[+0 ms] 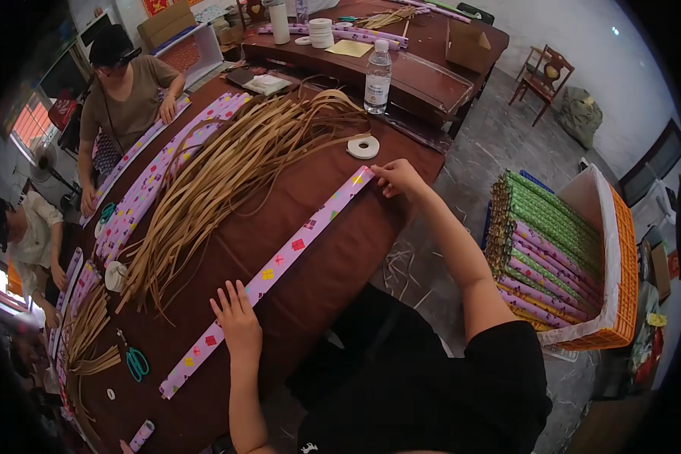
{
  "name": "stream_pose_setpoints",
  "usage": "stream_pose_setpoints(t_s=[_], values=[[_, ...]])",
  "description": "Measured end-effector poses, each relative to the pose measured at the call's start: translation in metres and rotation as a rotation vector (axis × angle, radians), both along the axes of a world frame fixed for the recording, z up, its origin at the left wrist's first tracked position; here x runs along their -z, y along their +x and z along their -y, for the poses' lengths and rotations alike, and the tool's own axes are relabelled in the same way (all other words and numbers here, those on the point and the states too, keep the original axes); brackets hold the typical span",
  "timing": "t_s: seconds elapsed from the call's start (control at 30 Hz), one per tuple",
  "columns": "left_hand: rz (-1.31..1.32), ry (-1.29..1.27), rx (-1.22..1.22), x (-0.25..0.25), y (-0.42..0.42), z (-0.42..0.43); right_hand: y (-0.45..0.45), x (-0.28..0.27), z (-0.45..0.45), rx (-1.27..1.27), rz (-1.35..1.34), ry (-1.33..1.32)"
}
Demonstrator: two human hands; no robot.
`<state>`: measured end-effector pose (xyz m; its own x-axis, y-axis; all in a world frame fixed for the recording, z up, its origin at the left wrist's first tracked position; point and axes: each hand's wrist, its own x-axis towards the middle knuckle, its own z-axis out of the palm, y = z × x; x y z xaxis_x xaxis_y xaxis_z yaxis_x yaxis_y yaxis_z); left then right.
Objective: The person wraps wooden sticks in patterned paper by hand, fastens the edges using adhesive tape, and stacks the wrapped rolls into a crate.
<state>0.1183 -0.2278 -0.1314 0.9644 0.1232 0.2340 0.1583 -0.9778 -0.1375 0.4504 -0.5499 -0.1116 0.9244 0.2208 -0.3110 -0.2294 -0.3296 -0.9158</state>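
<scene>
"On the dark brown covered surface (227, 261), what lies under the hands?"

"A long, flat lilac strip printed with red, yellow and dark motifs (295, 246). It runs diagonally, its near end toward the left edge of the view, its far end by the right hand."

"How do the hands stand?"

"The left hand (238, 321) is spread flat, fingers apart, lying across the strip partway along and gripping nothing. The right hand (401, 180) is partly curled, fingertips at the strip's far end; I can't tell whether they pinch it."

"And around them?"

"Just beyond the right hand lies a round white roll of tape (354, 149), and behind that stands a clear plastic bottle with a white cap (377, 82). A big loose bundle of tan, ribbon-like strips (227, 166) spreads to the left of the lilac strip. Scissors with teal handles (130, 362) lie near the strip's lower end."

"Off the surface?"

"At the right, an orange plastic basket with a white lining (624, 280) holds green and lilac patterned lengths (545, 212). At the left, a person in a brown top (129, 94) has both hands at another lilac strip (136, 155)."
</scene>
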Motion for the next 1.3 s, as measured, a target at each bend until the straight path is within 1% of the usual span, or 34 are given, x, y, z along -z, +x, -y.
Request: stream_pose_setpoints(t_s=[0.13, 0.23, 0.33, 0.4, 0.47, 0.5, 0.63, 0.73, 0.83, 0.97, 1.03, 1.1, 1.13, 1.2, 1.23, 1.3], values=[[-0.007, -0.016, -0.011, 0.0, 0.0, 0.0, -0.002, -0.005, -0.006, -0.062, -0.01, -0.013], [-0.017, -0.043, -0.006, -0.003, -0.001, -0.001, -0.002, -0.001, -0.007, -0.032, -0.074, 0.064], [-0.015, -0.056, -0.004, -0.001, 0.0, -0.004, 0.0, -0.004, -0.008, 0.016, -0.12, 0.206], [-0.03, -0.189, 0.009, -0.002, 0.002, -0.011, 0.011, -0.002, -0.012, 0.012, -0.14, 0.235], [-0.074, -0.216, -0.025, -0.008, 0.008, -0.015, 0.021, -0.002, -0.016, 0.014, -0.15, 0.269], [-0.116, -0.245, -0.049, -0.01, 0.01, -0.016, 0.026, -0.001, -0.018, 0.006, -0.155, 0.268], [-0.133, -0.253, -0.062, -0.014, 0.011, -0.016, 0.035, -0.001, -0.016, -0.092, -0.103, 0.196], [-0.135, -0.228, -0.054, -0.016, 0.008, -0.013, 0.025, -0.005, -0.013, -0.116, -0.041, 0.026], [-0.109, -0.21, -0.035, -0.01, 0.009, -0.015, 0.023, -0.002, -0.013, -0.148, 0.034, -0.006], [-0.101, -0.194, -0.041, -0.008, 0.009, -0.015, 0.021, 0.006, -0.016, -0.126, 0.067, 0.015], [-0.09, -0.181, -0.037, -0.005, 0.008, -0.014, 0.02, 0.007, -0.017, -0.072, 0.057, 0.014], [-0.033, -0.123, -0.014, -0.002, 0.006, -0.013, 0.019, 0.008, -0.017, -0.065, 0.052, 0.013], [-0.04, -0.125, -0.018, 0.0, 0.005, -0.013, 0.018, 0.008, -0.017, -0.059, 0.048, 0.012], [-0.033, -0.048, -0.013, 0.002, 0.005, -0.014, 0.018, 0.008, -0.016, -0.067, 0.03, 0.019], [-0.036, -0.049, -0.022, 0.002, 0.005, -0.014, 0.018, 0.007, -0.015, -0.07, 0.022, 0.027], [0.036, -0.139, 0.016, 0.0, 0.005, -0.013, 0.017, 0.006, -0.016, -0.08, 0.018, 0.027]])
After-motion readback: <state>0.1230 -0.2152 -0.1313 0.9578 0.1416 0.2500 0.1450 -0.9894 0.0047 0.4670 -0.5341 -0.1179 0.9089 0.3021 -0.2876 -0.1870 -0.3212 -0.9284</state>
